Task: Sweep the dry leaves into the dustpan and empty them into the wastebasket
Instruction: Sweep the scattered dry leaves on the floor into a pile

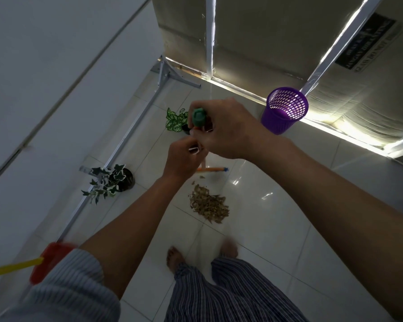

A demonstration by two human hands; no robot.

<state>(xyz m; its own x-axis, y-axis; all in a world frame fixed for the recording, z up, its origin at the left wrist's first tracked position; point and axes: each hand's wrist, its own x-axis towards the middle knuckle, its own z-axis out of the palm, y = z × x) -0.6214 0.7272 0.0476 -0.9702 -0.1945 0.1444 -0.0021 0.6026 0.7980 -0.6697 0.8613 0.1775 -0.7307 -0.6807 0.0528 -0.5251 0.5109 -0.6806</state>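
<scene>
Hands (221, 131) high above leaf pile (209, 205)

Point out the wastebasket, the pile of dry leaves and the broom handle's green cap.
wastebasket (282, 117): head view, purple mesh wall.
pile of dry leaves (209, 204): head view, middle of heap.
green cap (198, 117): head view, cap's top.

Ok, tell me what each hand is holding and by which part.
Both hold the broom handle: the right hand grips its top just under the green cap, the left hand just below it.
</scene>
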